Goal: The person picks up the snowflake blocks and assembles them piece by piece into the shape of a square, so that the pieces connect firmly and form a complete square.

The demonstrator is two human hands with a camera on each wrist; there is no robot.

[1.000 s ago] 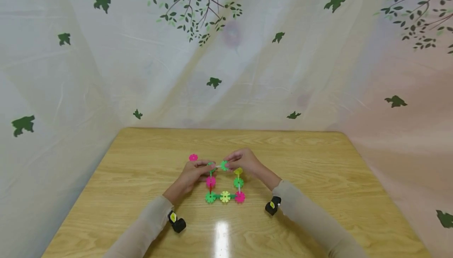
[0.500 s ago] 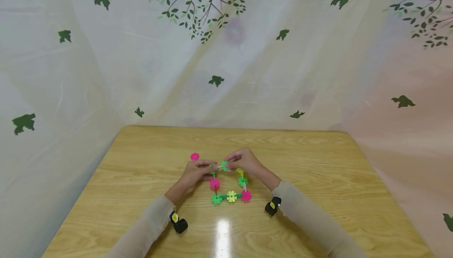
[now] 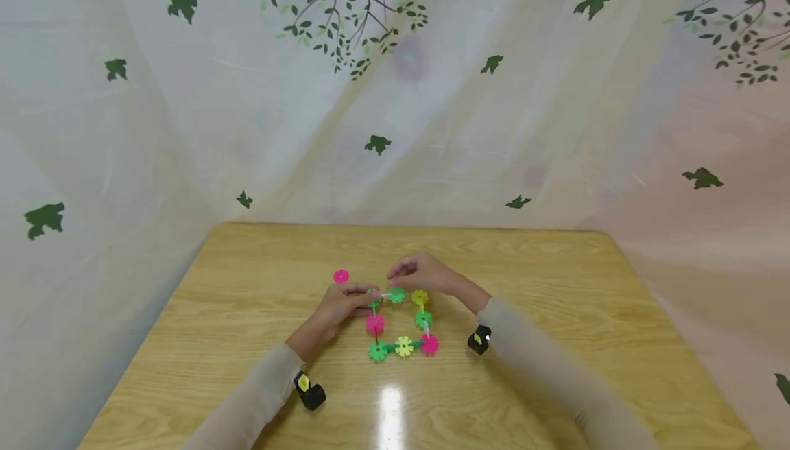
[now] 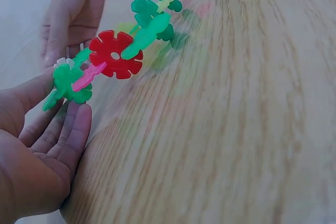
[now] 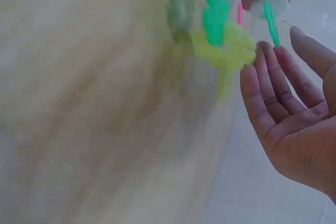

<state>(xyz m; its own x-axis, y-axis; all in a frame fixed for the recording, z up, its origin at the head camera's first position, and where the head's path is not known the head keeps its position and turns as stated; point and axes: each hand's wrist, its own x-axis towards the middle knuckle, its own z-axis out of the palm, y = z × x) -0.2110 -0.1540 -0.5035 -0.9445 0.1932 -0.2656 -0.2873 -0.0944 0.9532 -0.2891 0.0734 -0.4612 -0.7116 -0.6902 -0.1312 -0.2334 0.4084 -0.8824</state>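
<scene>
A chain of flower-shaped interlocking discs (image 3: 404, 346) in green, pink, yellow and other colours forms a nearly complete square on the table. At its far left corner my left hand (image 3: 338, 309) pinches a green disc (image 4: 65, 81) between thumb and fingers. A white disc (image 3: 385, 295) links that corner to another green disc (image 3: 396, 295). Just above this second green disc hovers my right hand (image 3: 426, 276); in the right wrist view its thumb and fingers are spread apart, holding nothing. A gap separates that green disc from the yellow disc (image 3: 420, 297) at the far right corner.
A loose pink disc (image 3: 341, 276) lies on the wooden table (image 3: 531, 265) beyond my left hand. Each wrist wears a small black camera (image 3: 479, 339). A pale curtain (image 3: 296, 93) with printed leaves and birds hangs behind the table.
My right hand has let go of the green disc and lifted slightly up from it. The chain shifted a little to the right earlier. My left hand keeps its hold.
</scene>
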